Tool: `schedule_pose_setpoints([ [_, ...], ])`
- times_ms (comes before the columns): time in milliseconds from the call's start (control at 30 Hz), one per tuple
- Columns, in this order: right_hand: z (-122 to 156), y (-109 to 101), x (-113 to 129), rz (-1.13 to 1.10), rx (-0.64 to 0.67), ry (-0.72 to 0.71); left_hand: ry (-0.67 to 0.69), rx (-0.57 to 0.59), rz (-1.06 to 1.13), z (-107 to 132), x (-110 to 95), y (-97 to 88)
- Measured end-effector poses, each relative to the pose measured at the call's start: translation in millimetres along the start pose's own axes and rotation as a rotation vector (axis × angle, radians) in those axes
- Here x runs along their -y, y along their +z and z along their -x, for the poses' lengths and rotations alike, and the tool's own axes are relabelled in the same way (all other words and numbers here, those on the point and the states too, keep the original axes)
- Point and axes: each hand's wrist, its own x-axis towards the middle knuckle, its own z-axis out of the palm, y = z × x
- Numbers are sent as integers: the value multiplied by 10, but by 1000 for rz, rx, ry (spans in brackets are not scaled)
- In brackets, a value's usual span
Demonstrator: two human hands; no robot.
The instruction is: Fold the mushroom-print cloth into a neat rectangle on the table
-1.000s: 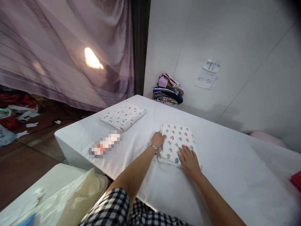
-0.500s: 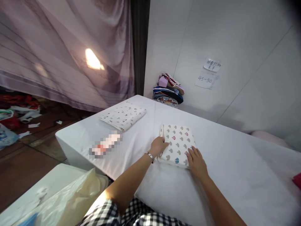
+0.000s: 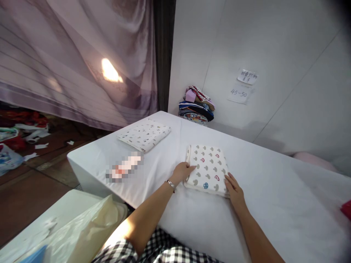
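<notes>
A folded white cloth (image 3: 207,170) printed with grey, red and blue mushrooms lies flat on the white-covered table (image 3: 263,204). At its left edge my left hand (image 3: 181,173) grips the layers, the thumb on top and the fingers at the side, partly hidden. My right hand (image 3: 236,191) rests at the right edge near the front corner, its fingers stretched out and touching the cloth. Farther left lies another folded white cloth (image 3: 145,135) with small dark prints. A pixelated, pinkish item (image 3: 124,168) sits in front of it.
Folded clothes (image 3: 196,105) are stacked beyond the table by the wall. Two paper notes (image 3: 238,94) hang on that wall. At lower left is a pale surface with a plastic bag (image 3: 82,226). A curtain (image 3: 82,65) hangs at the left, with scattered items on the floor.
My right hand has slid outward from the top of the mushroom-print cloth to its right edge. My left hand stays at the left edge, shifted slightly.
</notes>
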Motion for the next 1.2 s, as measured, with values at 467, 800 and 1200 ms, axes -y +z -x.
schedule_pose_setpoints([
  [467,25,14,28,41,-34,-42,39,-55,301,321,153,-23],
  [800,35,21,35,50,-54,-52,245,-187,236,714,340,31],
  [1200,45,28,51,47,-57,-35,336,-224,68,769,289,129],
])
